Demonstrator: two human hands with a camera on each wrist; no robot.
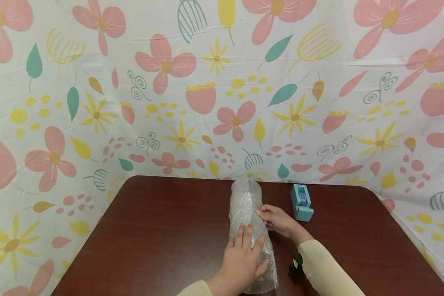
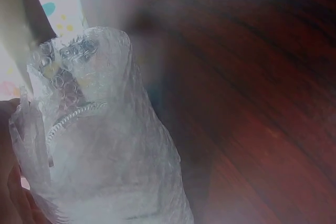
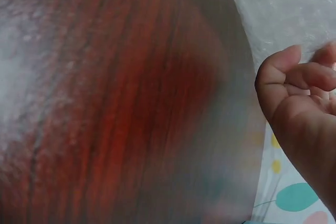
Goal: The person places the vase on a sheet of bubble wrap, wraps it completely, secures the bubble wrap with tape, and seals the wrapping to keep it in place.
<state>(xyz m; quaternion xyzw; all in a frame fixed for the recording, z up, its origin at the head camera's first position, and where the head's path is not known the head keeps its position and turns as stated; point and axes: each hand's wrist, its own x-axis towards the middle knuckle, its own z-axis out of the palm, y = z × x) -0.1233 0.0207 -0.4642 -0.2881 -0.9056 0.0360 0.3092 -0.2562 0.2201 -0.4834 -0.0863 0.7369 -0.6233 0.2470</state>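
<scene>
A long bundle of clear bubble wrap [image 1: 244, 201] lies lengthwise on the dark wood table [image 1: 163, 230]. My left hand [image 1: 240, 259] rests on its near half, palm down with the fingers straight and spread. On the bundle's right side my right hand [image 1: 277, 220] has its fingers curled and pinches the wrap's edge. From the left wrist view, the near end of the bubble wrap [image 2: 115, 145] looks loose and layered, with a curved ribbed line across it. The right wrist view has the curled right hand [image 3: 304, 93] beside the wrap [image 3: 283, 9].
A light-blue tape dispenser [image 1: 301, 203] stands at the back right of the table, just beyond the right hand. A black wrist device [image 1: 297, 265] sits under the right sleeve [image 1: 327, 267]. Behind the table hangs a flower-print cloth [image 1: 237, 86].
</scene>
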